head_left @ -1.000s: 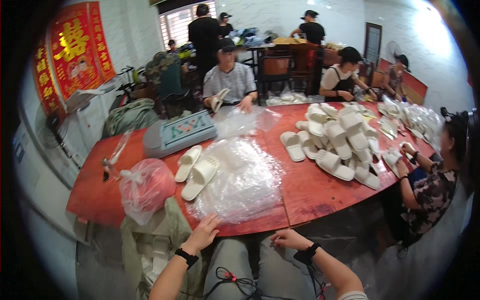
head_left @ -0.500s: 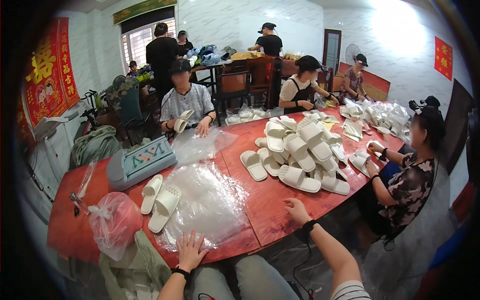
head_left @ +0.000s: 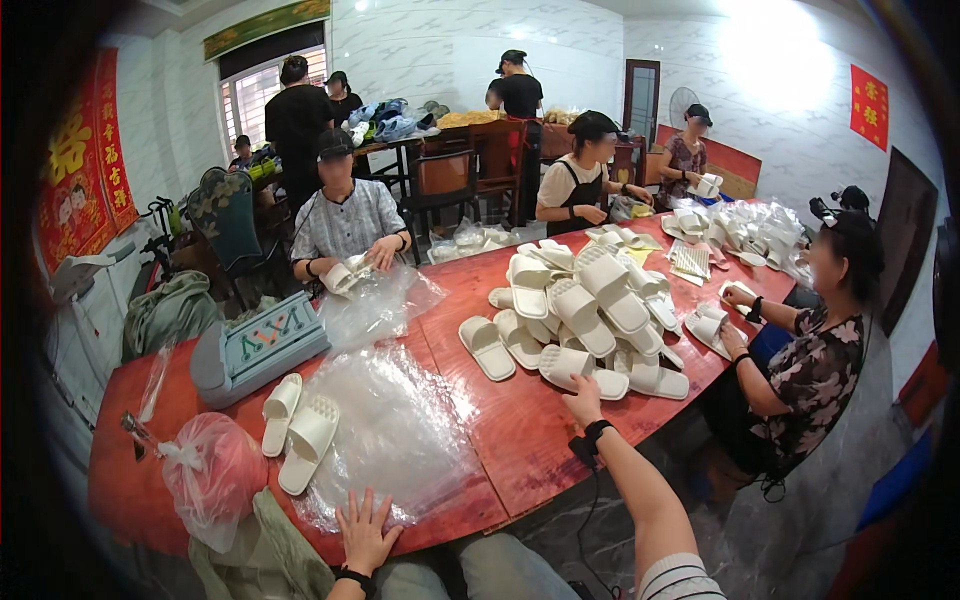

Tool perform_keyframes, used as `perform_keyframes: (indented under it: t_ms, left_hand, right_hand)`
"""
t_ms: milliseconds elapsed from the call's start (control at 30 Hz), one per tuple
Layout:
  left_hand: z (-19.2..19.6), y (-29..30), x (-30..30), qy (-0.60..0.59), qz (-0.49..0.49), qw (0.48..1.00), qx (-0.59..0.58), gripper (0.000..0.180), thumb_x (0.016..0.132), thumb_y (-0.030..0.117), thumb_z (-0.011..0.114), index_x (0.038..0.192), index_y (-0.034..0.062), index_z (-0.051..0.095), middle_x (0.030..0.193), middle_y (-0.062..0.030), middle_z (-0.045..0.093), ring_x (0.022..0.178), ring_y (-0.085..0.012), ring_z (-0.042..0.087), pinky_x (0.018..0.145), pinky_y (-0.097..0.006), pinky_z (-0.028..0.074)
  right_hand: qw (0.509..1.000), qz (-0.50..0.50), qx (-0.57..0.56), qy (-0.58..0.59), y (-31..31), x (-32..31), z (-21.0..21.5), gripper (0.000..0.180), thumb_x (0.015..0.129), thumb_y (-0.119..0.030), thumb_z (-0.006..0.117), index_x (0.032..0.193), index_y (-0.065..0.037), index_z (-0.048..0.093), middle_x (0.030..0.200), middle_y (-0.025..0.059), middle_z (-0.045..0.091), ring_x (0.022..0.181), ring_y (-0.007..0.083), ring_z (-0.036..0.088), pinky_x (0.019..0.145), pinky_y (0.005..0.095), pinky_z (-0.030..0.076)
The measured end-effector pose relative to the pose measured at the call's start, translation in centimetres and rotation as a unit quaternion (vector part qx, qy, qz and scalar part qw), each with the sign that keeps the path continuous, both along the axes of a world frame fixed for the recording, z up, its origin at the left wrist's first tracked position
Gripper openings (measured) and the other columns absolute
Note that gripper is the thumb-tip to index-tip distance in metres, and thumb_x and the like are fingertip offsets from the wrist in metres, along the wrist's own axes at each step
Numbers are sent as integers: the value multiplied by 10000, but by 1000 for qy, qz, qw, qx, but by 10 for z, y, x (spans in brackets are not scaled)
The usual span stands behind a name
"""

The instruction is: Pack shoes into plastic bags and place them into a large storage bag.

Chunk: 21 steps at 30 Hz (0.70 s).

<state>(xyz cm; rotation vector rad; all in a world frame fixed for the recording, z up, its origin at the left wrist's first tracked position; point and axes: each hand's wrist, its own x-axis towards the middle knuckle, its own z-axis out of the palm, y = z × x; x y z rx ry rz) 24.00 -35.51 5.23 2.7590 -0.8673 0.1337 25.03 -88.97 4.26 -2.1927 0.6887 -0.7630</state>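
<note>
Slipper [head_left: 610,384] lies on red table [head_left: 550,455] at near side of pile [head_left: 612,290], long axis roughly left to right, just ahead of your nearer right hand [head_left: 582,402], its grip impossible to tell. Your left hand [head_left: 366,535], fingers spread, rests by clear plastic [head_left: 390,430], well apart.

Marbled walls [head_left: 575,40] catch glare [head_left: 775,50]; the floor [head_left: 545,545] is grey.

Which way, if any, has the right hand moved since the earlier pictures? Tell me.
Yes: against the red table, the right hand has moved forward and rightward, from the near edge to the pile of white slippers.
</note>
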Motion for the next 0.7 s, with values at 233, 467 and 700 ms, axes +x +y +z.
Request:
perform_keyframes:
  t_ms: [233, 467, 700]
  left_hand:
    - [5, 8, -6, 13, 22, 1000, 16, 657, 830, 519, 637, 1411, 250, 489, 1566, -133, 274, 1449, -424, 151, 1108, -664, 103]
    - [-6, 11, -1, 12, 21, 999, 23, 663, 826, 522, 639, 1415, 261, 483, 1574, -125, 260, 1448, -426, 151, 1108, -667, 103]
    - [-4, 3, 1, 6, 15, 1000, 20, 641, 825, 523, 644, 1400, 278, 504, 1563, -117, 279, 1443, -421, 166, 1109, -669, 112]
  right_hand:
    - [976, -174, -93, -90, -39, 21, 44, 564, 740, -43, 635, 1295, -67, 538, 1248, 225, 479, 1222, 430, 423, 1027, 461, 373]
    - [904, -112, 291, -292, -132, 36, 49, 657, 861, -170, 680, 1426, -125, 349, 1067, 121, 577, 892, 225, 580, 678, 331, 509]
    - [852, -201, 340, -342, -156, 32, 55, 448, 919, -189, 652, 1259, -150, 363, 1034, 98, 560, 743, 153, 569, 529, 256, 471]
